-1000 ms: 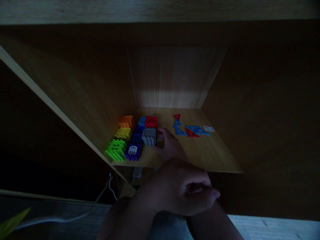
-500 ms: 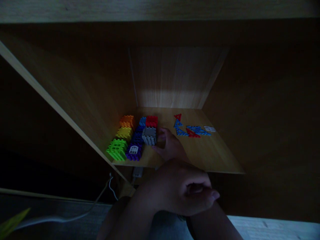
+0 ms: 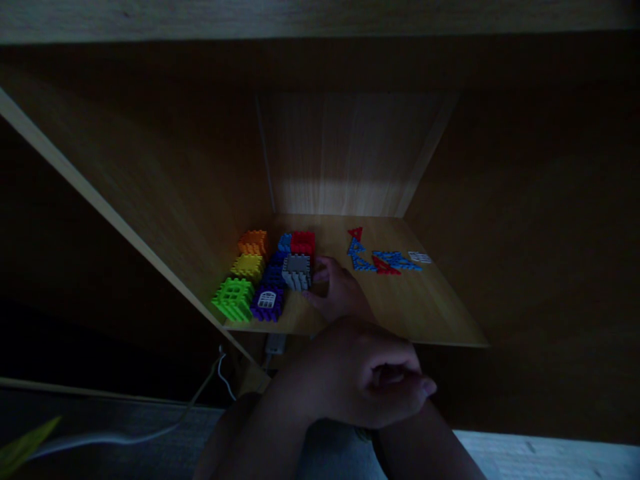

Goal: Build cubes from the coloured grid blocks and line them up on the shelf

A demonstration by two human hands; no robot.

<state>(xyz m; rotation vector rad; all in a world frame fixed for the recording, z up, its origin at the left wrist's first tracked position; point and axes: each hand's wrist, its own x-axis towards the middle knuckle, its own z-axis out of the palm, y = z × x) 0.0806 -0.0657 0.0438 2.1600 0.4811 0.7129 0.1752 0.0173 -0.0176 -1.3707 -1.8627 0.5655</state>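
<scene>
My right hand [image 3: 336,291] reaches onto a wooden shelf [image 3: 420,313] and grips the right side of a grey block cube [image 3: 297,271], with fingers and thumb curled round it. The cube stands in a cluster with a red cube [image 3: 303,243], a blue cube [image 3: 284,243], dark blue pieces [image 3: 274,273], a purple cube with a white window [image 3: 267,301], and orange [image 3: 253,242], yellow [image 3: 247,266] and green [image 3: 233,299] cubes. My left hand [image 3: 365,381] is curled in a loose fist over my right forearm; what it holds, if anything, is hidden.
Flat blue and red triangle pieces [image 3: 380,260] and a small white piece [image 3: 419,257] lie at the shelf's right. Wooden side panels and a back wall enclose the shelf. A white cable [image 3: 220,377] hangs below its front edge. The scene is very dark.
</scene>
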